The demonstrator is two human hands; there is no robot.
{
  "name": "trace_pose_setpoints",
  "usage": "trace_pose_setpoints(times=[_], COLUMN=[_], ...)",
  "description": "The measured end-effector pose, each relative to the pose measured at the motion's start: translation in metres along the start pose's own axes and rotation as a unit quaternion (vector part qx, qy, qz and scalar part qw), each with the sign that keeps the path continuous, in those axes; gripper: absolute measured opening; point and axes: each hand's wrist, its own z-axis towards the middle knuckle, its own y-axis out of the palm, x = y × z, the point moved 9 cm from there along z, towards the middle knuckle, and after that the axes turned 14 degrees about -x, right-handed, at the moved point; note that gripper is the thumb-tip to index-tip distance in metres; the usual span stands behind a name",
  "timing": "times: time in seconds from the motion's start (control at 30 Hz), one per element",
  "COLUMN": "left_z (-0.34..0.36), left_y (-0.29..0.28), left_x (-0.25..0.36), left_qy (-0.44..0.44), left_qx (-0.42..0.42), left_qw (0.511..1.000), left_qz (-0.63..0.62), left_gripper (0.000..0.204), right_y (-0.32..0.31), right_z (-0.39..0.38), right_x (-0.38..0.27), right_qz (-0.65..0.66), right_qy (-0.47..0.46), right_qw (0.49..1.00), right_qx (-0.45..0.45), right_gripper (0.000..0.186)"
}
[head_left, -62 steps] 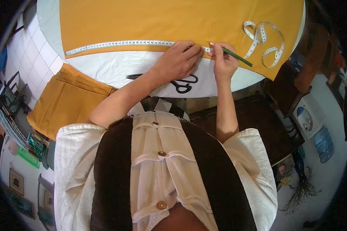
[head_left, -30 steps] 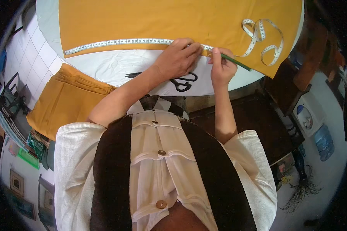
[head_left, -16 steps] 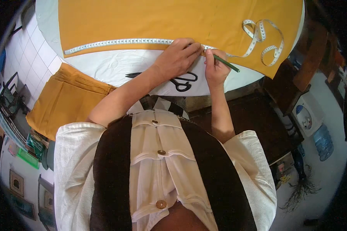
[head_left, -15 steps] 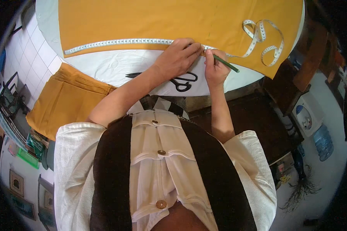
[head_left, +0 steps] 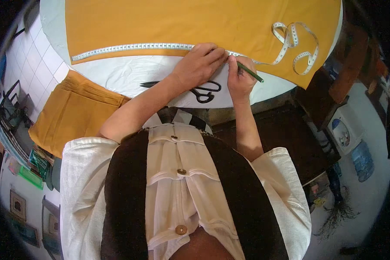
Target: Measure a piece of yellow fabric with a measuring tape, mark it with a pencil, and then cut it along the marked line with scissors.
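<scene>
A white tape measure (head_left: 130,46) runs along the near edge of mustard fabric (head_left: 169,19) spread on the white-covered table (head_left: 112,76), with loose loops on the right. My left hand (head_left: 199,65) presses on the tape, fingers curled and close together. Just right of it, my right hand (head_left: 240,80) grips a green pencil-like stick (head_left: 250,71), its tip low at the tape beside my left fingertips and hidden by the fingers. Black scissors (head_left: 206,97) lie on the white cover, partly under my left forearm.
Folded mustard cloth (head_left: 78,115) lies at the left. A dark wooden surface (head_left: 281,134) is below the table's right side, with wooden furniture (head_left: 342,82), a white basin (head_left: 346,128) and a blue water bottle (head_left: 362,162) beyond. A chair-like dark frame stands at far left.
My right hand has shifted left with the green stick, closer to my left fingers, and the stick's free end has moved left. My left hand stays nearly in place on the tape.
</scene>
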Motion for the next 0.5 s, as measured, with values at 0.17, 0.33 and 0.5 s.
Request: trace_pose_setpoints(times=[0.17,0.33,0.5], left_z=[-0.002,0.001,0.000], left_y=[0.008,0.004,-0.003], left_x=[0.000,-0.001,0.001], left_qy=[-0.009,-0.001,0.005], left_qx=[-0.018,0.003,0.011], left_qw=[1.000,1.000,1.000], left_qz=[0.020,0.014,0.004], left_gripper=[0.044,0.034,0.034], right_y=[-0.001,-0.001,-0.015], right_z=[-0.001,-0.024,-0.060], right_x=[0.000,0.000,0.013], right_qz=[-0.006,0.003,0.229], right_qy=[-0.008,0.001,0.113], right_qw=[1.000,0.999,0.967], right_qx=[0.001,-0.046,-0.010], right_gripper=[0.006,0.005,0.001])
